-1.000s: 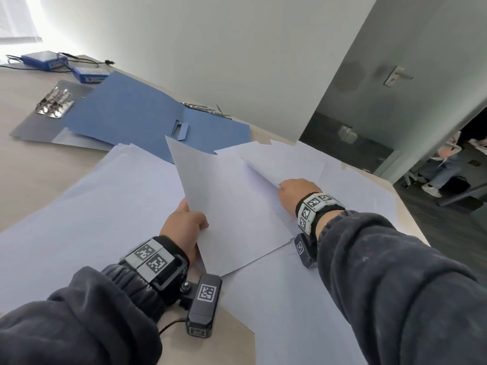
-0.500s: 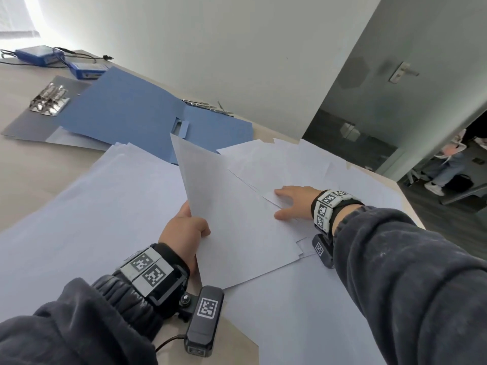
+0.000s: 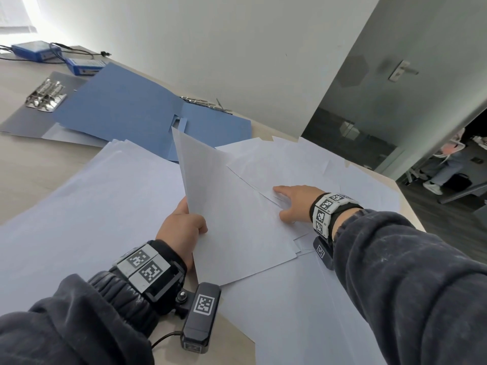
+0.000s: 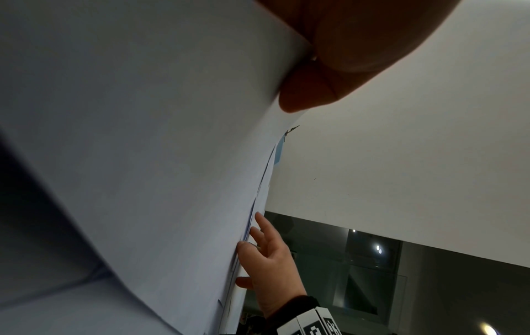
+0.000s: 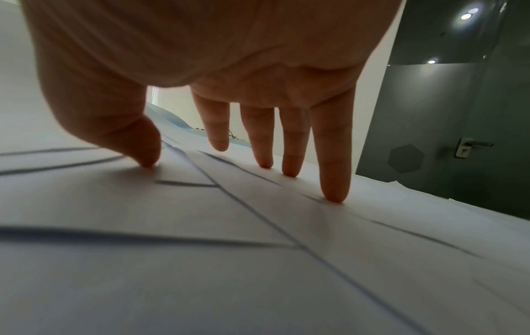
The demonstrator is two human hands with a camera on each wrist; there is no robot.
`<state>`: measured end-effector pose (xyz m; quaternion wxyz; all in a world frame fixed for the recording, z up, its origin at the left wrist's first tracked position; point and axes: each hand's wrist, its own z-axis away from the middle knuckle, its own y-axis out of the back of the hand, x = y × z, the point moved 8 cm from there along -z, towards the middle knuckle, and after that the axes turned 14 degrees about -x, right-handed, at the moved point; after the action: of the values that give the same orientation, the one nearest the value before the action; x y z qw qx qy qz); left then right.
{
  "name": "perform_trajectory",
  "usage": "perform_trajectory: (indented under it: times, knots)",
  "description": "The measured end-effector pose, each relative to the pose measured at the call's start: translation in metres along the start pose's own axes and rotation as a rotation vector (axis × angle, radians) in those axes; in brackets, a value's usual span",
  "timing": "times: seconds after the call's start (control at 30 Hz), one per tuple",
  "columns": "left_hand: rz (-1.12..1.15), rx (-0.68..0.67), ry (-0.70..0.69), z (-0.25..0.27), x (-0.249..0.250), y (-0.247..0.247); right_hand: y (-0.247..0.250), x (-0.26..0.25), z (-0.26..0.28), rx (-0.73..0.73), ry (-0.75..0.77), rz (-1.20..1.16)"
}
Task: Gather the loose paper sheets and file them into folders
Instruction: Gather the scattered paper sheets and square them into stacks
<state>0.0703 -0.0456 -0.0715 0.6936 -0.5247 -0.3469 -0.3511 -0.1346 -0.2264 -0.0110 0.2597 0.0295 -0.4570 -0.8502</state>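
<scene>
White paper sheets [image 3: 87, 206] lie spread over the table. My left hand [image 3: 184, 227] grips a small stack of sheets [image 3: 232, 227] by its left edge, tilted up off the table; the stack [image 4: 143, 147] fills the left wrist view, pinched under my thumb [image 4: 309, 95]. My right hand [image 3: 292, 204] lies flat, fingers straight, on overlapping loose sheets [image 3: 276, 164] to the right. In the right wrist view its fingertips [image 5: 332, 195] press on those sheets [image 5: 258, 249]. An open blue folder [image 3: 126, 114] lies behind the papers.
A grey binder [image 3: 29, 111] with a metal clip mechanism [image 3: 46, 94] lies at the far left, partly under the blue folder. Two blue boxes [image 3: 37, 50] with cables sit at the back left corner. The table's right edge [image 3: 411, 206] drops to a dark floor; a door stands beyond.
My right hand went from a curled grip at the stack's right edge to lying flat with spread fingers on the loose sheets. The left hand keeps holding the stack.
</scene>
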Motion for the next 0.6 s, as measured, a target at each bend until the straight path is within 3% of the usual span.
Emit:
perform_trajectory:
  times: [0.23,0.6]
  knots:
    - [-0.002,0.014,0.003,0.0,0.0,0.001,-0.001,-0.007,-0.001,-0.003,-0.016,0.068]
    - [-0.034,0.023,0.008,0.0,0.0,0.002,0.002,0.003,-0.014,0.084,-0.015,-0.022]
